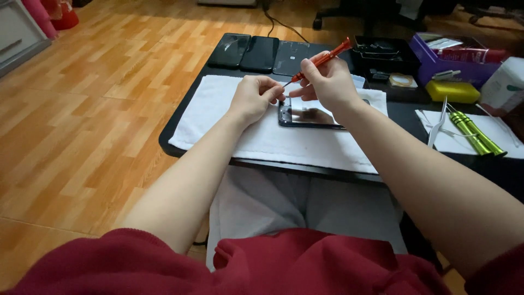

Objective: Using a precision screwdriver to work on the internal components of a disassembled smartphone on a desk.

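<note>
The right hand [327,82] holds a red screwdriver [322,62] pinched between thumb and fingers, closed firmly around the shaft; the handle points up and away from the person, and the tip points down to the upper left corner of the opened phone [310,116]. The left hand [254,98] rests at the same corner of the phone, its thumb and forefinger pressed together in a narrow pinch, but I cannot tell if something small is between them. The phone lies flat on a white towel [229,123], near the far edge of it, and the towel covers the near part of a black table [406,112]. Beyond the phone, at the far edge of the table, three dark phones [259,53] lie side by side. To the right of the phone and further back stand a black tray [385,54] and a purple box [436,65], with a yellow block [452,90] just in front of the box. Further right of the phone, two green tools [475,133] and metal tweezers [438,123] lie on white paper [505,134].
</note>
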